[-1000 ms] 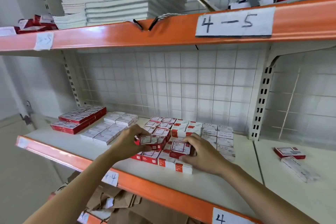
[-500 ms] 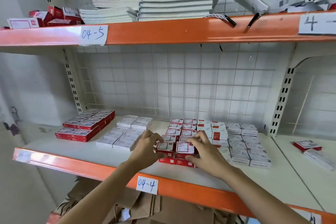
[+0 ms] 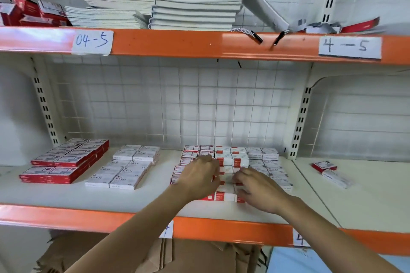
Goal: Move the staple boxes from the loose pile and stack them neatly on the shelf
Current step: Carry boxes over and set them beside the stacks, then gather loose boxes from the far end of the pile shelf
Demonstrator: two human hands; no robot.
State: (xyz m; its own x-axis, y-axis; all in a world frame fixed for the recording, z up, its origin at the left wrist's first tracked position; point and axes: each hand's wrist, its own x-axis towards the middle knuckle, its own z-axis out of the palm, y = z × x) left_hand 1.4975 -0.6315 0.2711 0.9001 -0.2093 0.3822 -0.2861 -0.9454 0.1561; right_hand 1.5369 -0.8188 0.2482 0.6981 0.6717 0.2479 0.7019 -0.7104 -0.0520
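Small red-and-white staple boxes (image 3: 224,159) sit in tight rows in the middle of the white shelf (image 3: 155,197). My left hand (image 3: 199,175) lies palm down on the left part of this block, its fingers curled over a box. Just right of it, my right hand (image 3: 257,188) pinches a red-edged box at the front of the block. The hands hide the boxes under them. Loose red staple boxes (image 3: 28,13) are piled on the upper shelf at far left.
White staple boxes (image 3: 126,168) and flat red packs (image 3: 66,162) are stacked to the left. Two loose boxes (image 3: 326,167) lie in the right bay. Notebooks (image 3: 195,0) are heaped on the upper shelf. An orange beam (image 3: 66,215) edges the shelf, with cardboard (image 3: 177,257) below.
Both hands have moved from the block's front left toward its middle and lowered the boxes they held onto the rows. The view has shifted and tilted up.
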